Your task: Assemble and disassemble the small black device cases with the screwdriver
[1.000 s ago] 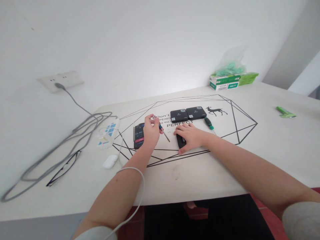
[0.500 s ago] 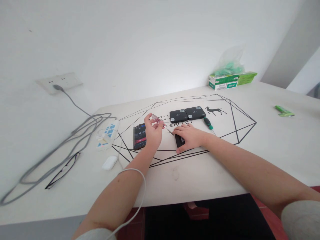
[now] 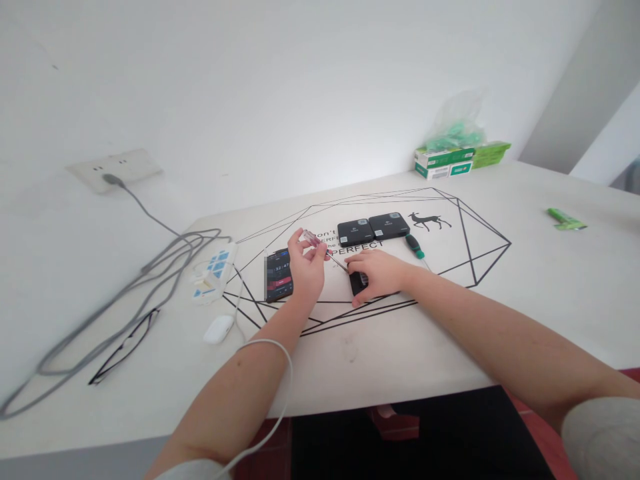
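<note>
My left hand [image 3: 306,270] pinches the clear red-tinted handle of a small screwdriver [image 3: 320,247]. Its metal shaft slants down to the right, towards a small black device [image 3: 357,284] on the table. My right hand [image 3: 377,275] lies over that device with the fingers curled on it, pressing it to the tabletop. A phone [image 3: 279,275] with a lit screen lies just left of my left hand.
Two more black devices [image 3: 355,233] [image 3: 389,225] and a green-handled screwdriver [image 3: 415,246] lie behind my hands. At the left are a power strip [image 3: 215,268], grey cables [image 3: 125,293], a white earbud case [image 3: 219,329] and glasses [image 3: 123,347]. Green-and-white boxes [image 3: 445,165] stand at the back; a green item [image 3: 565,219] lies far right.
The left hand has turned the screwdriver so its clear handle now shows and its tip reaches the device under the right hand. The right hand has stayed put.
</note>
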`<state>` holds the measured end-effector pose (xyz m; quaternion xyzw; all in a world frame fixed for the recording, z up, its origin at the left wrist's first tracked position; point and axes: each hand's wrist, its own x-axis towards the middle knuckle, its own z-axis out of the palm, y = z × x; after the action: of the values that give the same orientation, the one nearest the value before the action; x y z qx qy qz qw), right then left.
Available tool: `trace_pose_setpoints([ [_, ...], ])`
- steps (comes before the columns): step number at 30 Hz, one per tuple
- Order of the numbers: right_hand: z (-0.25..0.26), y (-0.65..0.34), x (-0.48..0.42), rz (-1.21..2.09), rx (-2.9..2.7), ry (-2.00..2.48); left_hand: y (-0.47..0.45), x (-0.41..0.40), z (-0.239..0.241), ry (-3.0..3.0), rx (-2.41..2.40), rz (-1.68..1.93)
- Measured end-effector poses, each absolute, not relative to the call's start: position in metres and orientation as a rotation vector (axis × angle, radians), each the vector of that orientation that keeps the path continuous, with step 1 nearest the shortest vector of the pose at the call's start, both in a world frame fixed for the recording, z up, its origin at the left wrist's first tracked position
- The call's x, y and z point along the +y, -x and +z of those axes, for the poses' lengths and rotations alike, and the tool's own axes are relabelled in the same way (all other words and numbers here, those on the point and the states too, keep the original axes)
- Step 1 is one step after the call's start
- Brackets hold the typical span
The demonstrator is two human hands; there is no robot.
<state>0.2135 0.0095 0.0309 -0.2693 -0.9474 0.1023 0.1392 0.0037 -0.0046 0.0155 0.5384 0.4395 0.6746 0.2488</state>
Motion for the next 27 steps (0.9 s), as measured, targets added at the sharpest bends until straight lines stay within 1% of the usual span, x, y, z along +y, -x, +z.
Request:
trace_pose_setpoints([
  [14, 0.019, -0.221, 0.022, 0.507, -2.586, 0.728, -0.001, -0.002, 0.014, -1.435, 1.265, 1.865],
  [23, 0.019, -0.220, 0.022, 0.509, -2.559, 0.722, -0.002, -0.001, 0.011, -1.434, 1.256, 1.835],
  [27, 0.018, -0.219, 0.024, 0.501, -2.551, 0.641, -0.002, -0.002, 0.009, -1.448, 1.263, 1.799],
])
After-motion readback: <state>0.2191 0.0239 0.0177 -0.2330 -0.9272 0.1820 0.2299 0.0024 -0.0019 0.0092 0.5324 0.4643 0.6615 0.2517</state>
